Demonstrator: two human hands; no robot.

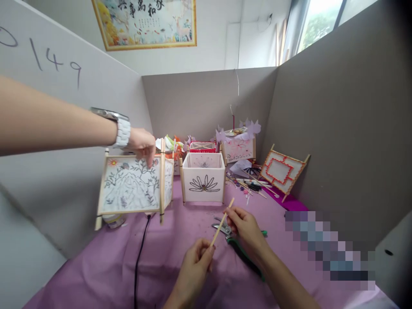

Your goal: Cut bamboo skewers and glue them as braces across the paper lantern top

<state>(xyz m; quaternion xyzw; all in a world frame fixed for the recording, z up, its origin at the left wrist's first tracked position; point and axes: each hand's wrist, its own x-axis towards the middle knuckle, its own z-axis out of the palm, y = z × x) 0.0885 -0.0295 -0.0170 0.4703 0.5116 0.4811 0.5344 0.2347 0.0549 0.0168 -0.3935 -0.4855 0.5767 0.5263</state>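
My left hand (198, 259) pinches the lower end of a thin wooden stick (222, 223), which slants up to the right. Near the stick's upper end, the fingers of my right hand (244, 225) are closed on it. Beneath my right hand lie pruning shears (243, 253) with green-and-black handles, their blades parted on the cloth. Just beyond the stick stands a white box lantern (204, 189) with a black flower drawn on its front panel and wooden sticks at its corners.
At left, another person's hand (143, 143) with a white watch touches a lantern (130, 184) with drawn plants. Behind are more decorated lanterns (238, 148). Pens and sticks (254, 184) lie near a red-trimmed panel (283, 171). A black cable (139, 253) crosses the purple cloth; grey partitions (209, 103) surround it.
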